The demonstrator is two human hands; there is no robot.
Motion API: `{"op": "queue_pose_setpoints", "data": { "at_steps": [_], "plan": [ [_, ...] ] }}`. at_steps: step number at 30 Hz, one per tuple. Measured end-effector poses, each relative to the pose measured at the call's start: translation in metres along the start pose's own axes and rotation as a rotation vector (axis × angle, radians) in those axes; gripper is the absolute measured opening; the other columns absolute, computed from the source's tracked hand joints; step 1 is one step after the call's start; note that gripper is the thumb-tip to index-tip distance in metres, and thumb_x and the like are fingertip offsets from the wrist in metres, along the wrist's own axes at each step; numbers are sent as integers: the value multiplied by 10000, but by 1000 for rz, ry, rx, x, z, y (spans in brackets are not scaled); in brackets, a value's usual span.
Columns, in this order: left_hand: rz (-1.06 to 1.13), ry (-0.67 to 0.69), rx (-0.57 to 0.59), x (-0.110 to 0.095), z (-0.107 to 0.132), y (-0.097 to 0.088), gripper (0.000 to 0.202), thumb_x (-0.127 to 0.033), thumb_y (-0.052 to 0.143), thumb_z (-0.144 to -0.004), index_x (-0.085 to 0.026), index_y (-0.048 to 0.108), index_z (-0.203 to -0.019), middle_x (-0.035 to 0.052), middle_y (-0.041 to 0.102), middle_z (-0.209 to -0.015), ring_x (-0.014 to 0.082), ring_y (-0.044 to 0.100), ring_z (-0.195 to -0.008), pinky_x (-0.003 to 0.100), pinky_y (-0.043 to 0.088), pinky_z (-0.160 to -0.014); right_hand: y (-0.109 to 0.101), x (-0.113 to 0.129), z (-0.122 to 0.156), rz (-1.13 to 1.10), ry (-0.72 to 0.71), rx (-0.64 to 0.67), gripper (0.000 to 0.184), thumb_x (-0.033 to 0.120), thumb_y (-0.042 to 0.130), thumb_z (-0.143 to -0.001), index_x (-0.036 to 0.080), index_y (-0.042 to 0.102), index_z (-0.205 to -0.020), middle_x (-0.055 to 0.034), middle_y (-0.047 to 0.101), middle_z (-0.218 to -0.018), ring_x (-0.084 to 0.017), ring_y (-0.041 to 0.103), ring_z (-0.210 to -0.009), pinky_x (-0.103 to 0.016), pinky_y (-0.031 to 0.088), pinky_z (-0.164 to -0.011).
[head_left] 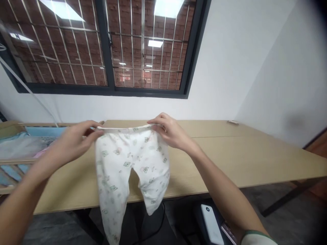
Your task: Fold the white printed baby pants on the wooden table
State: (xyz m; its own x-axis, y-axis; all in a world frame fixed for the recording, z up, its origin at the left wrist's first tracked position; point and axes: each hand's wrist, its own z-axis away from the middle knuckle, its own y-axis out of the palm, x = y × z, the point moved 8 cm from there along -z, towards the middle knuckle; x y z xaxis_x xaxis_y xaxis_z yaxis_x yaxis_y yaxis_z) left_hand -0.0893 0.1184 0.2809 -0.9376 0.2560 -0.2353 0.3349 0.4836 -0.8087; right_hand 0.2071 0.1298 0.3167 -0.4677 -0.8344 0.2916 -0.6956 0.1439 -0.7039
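A pair of small white baby pants [133,160] with a faint green and pink print hangs by its waistband in front of me. My left hand [81,137] pinches the left end of the waistband between thumb and fingers. At the other end, my right hand [170,131] grips the waistband, keeping it stretched almost level. Both legs dangle past the front edge of the wooden table [209,160]; the left leg hangs lower, and its end runs to the bottom of the view.
A wooden crib [28,160] with blue lining and folded cloth stands at the left. Below the table's edge lie a white phone [212,223] and another small object [228,232]. A small item [233,122] lies at the table's back right. Behind is a barred window [109,51].
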Motion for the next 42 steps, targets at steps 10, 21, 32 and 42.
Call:
{"op": "queue_pose_setpoints", "data": {
  "at_steps": [10,21,32,42],
  "plan": [
    [29,-226,380,20,-38,254,308,-347,303,-1012,-181,555,-1070,131,688,-1068,250,638,-995,311,439,-796,152,-228,66,132,453,222,127,151,512,-969,136,623,-1029,-105,670,-1094,-199,598,-1042,-288,445,-893],
    [-162,-296,327,19,-58,329,363,-249,269,-1025,-122,556,-1207,193,654,-1147,300,594,-1121,382,445,-896,202,-312,76,267,578,202,184,148,483,-977,170,626,-1090,-113,625,-1168,-225,533,-1124,-319,392,-962],
    [-85,22,395,-94,-36,287,316,-261,394,-996,-98,574,-1199,209,616,-1252,327,546,-1196,431,393,-994,206,-346,85,214,694,137,240,266,528,-986,168,590,-1196,-117,629,-1223,-222,554,-1169,-311,385,-977],
    [161,438,765,-232,113,280,567,-656,631,-808,-155,656,-1072,137,696,-1029,339,663,-965,423,512,-818,199,-346,88,148,747,98,259,294,502,-987,136,623,-1153,-149,662,-1188,-236,577,-1159,-299,396,-955]
  ]
}}
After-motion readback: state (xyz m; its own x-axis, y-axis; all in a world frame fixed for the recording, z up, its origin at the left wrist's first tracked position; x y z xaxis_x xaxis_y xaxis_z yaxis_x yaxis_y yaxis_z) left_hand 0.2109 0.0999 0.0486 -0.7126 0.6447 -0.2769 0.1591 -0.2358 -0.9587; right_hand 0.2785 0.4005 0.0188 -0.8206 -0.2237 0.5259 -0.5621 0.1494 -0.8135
